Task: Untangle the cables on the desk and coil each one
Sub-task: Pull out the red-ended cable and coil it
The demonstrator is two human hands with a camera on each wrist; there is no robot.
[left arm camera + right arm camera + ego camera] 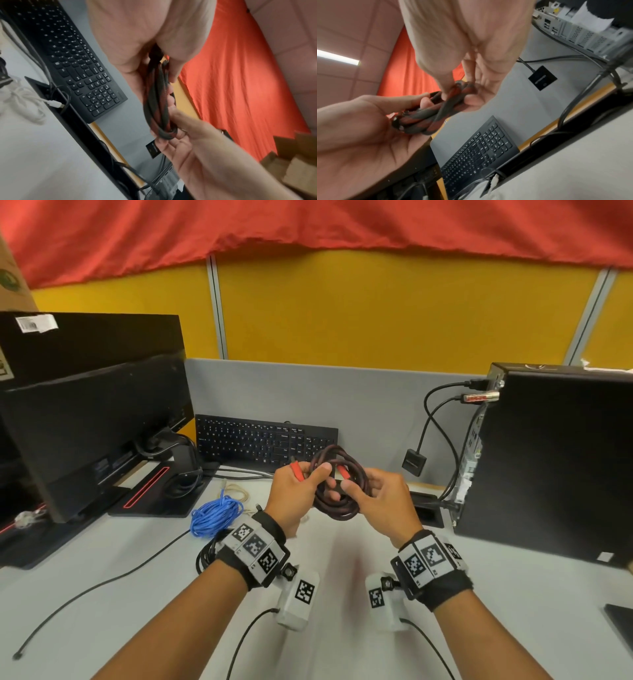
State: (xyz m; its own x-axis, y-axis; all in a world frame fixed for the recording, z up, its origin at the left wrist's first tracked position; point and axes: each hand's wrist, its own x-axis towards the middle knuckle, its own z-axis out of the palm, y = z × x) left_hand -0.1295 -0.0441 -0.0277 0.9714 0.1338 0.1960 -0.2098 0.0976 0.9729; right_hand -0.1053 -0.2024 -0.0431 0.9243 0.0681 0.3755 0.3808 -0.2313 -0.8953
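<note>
A red-and-black braided cable [337, 501] is wound into a coil and held above the desk in front of the keyboard. My left hand [313, 479] grips the coil's left side, thumb on top, beside one red plug [297, 471]. My right hand [359, 489] pinches the right side near the other red plug [342, 473]. In the wrist views the bundled loops [157, 94] [433, 117] run between both palms. A coiled blue cable [215, 515] lies on the desk to the left, with a beige cable [238, 491] behind it and a black coil [205, 554] beside my left wrist.
A monitor [96, 433] stands at the left, a black keyboard [263, 443] leans at the back, and a computer tower [548, 457] with plugged cables stands at the right. A loose black cable [102, 580] trails over the near-left desk. A cable slot [424, 510] opens by the tower.
</note>
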